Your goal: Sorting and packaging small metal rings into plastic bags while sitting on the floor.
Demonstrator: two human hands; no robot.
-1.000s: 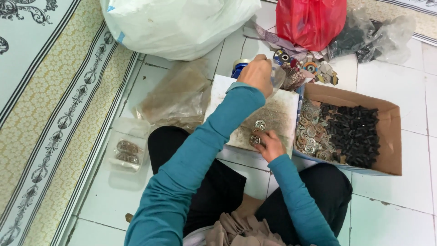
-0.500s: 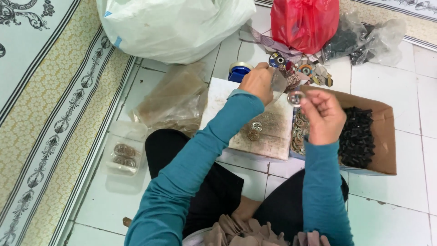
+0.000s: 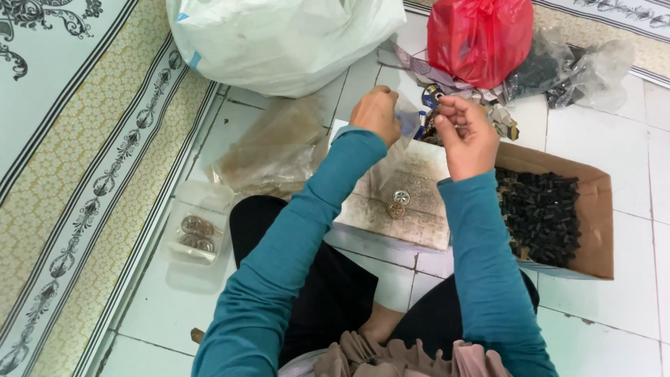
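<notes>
My left hand (image 3: 377, 113) is raised above the floor and pinches a small clear plastic bag (image 3: 403, 132) that hangs open below it. My right hand (image 3: 466, 137) is lifted beside it, fingers curled on a small round metal piece at the bag's mouth; the piece is mostly hidden by my fingers. Below both hands lies a worn flat board (image 3: 419, 209) with two round metal pieces (image 3: 398, 202) on it. Both arms wear teal sleeves.
A cardboard box (image 3: 593, 209) with black parts stands at the right. A clear tub (image 3: 195, 230) with metal discs sits at the left, near crumpled clear bags (image 3: 272, 150). Behind are a big white sack (image 3: 279, 38), a red bag (image 3: 481, 35) and dark-filled plastic bags (image 3: 572, 66).
My right hand rose from the board to the bag held in my left hand, carrying a metal piece. The view shifted down slightly.
</notes>
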